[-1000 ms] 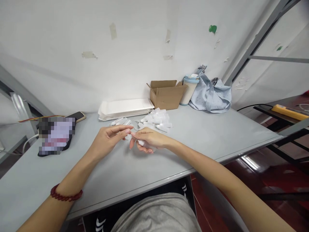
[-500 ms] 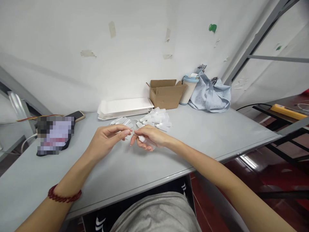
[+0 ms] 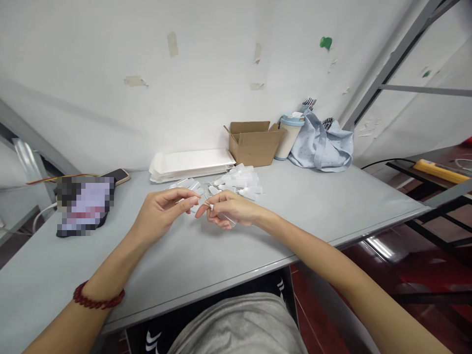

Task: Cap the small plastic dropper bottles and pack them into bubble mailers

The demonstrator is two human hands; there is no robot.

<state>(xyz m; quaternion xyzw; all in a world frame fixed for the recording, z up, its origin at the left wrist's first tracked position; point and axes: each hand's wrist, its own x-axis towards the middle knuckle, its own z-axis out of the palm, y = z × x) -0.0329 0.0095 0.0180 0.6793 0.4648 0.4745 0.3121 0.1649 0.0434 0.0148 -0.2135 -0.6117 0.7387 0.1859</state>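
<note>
My right hand (image 3: 236, 206) is closed around a small translucent plastic tube (image 3: 232, 222), mostly hidden by the fingers. Its index finger points left toward the other hand. My left hand (image 3: 165, 209), with a dark red bead bracelet (image 3: 99, 297) on the wrist, has thumb and fingertips brought close together; what they pinch, if anything, is too small to make out. A narrow gap separates the two hands. Just behind them lies a loose pile of similar translucent tubes (image 3: 243, 181), and several more clear pieces (image 3: 184, 184) lie behind the left hand.
Along the wall stand a stack of white flat packets (image 3: 191, 160), an open cardboard box (image 3: 256, 147), a cup with a blue lid (image 3: 289, 137) and a light blue cloth bag (image 3: 324, 145). A phone (image 3: 118, 176) and a blurred-out item (image 3: 86, 204) lie on the grey table's left side.
My right thumb has drawn back over the tube, covering its white end, and the index finger has stretched out leftward. The left hand has hardly moved.
</note>
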